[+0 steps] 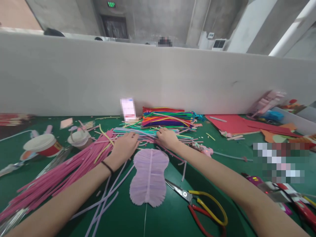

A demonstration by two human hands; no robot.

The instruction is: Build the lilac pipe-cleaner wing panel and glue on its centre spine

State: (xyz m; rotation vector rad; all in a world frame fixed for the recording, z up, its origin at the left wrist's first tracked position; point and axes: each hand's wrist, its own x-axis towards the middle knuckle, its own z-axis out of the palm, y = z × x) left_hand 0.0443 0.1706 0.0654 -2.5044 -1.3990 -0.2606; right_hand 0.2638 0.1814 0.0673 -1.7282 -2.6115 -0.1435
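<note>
Pipe cleaners [158, 123] in many colours lie heaped at the back of a green counter [123, 225]. Slightly apart, the left hand [125, 144] and right hand [168, 139] touch the heap's near edge; whether either grips a strand, I cannot tell. Nearer lies a ruffled lilac piece [149, 177], with scissors [185, 194] beside it.

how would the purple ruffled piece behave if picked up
The purple ruffled piece is likely light, looking thin and flat. The strip down its middle may stiffen it lengthwise, while its frilled edges could bend or crease easily.
</note>
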